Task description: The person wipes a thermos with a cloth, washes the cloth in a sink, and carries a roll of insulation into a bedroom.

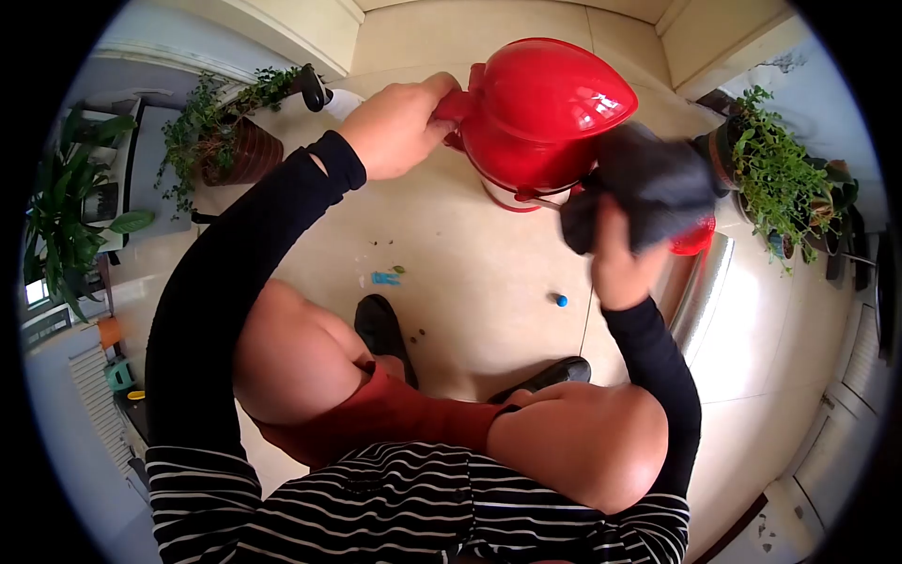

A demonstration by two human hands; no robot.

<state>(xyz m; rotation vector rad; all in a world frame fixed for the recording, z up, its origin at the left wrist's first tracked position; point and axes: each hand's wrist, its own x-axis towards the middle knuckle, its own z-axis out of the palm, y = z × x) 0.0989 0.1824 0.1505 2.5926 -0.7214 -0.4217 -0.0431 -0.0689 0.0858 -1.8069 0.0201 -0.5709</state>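
My left hand (396,124) is closed around the short handle of a shiny red vessel (550,103) with a smooth, teardrop-shaped top, held over the tiled floor. I cannot tell what kind of vessel it is. A red and whitish base (512,197) shows beneath it, partly covered. In my right hand (625,263) is a dark grey cloth (658,179), bunched up and blurred by motion. The cloth is against or just beside the vessel's right side; contact is hard to make out. Part of another red thing (692,239) shows below the cloth.
On the floor (470,273) lie a small blue ball-like piece (561,301), a light-blue scrap (385,278) and dark crumbs. Potted plants stand left (242,150) and right (785,174). A silvery ridged object (707,291) lies right of my right forearm. My dark shoes (383,329) are below.
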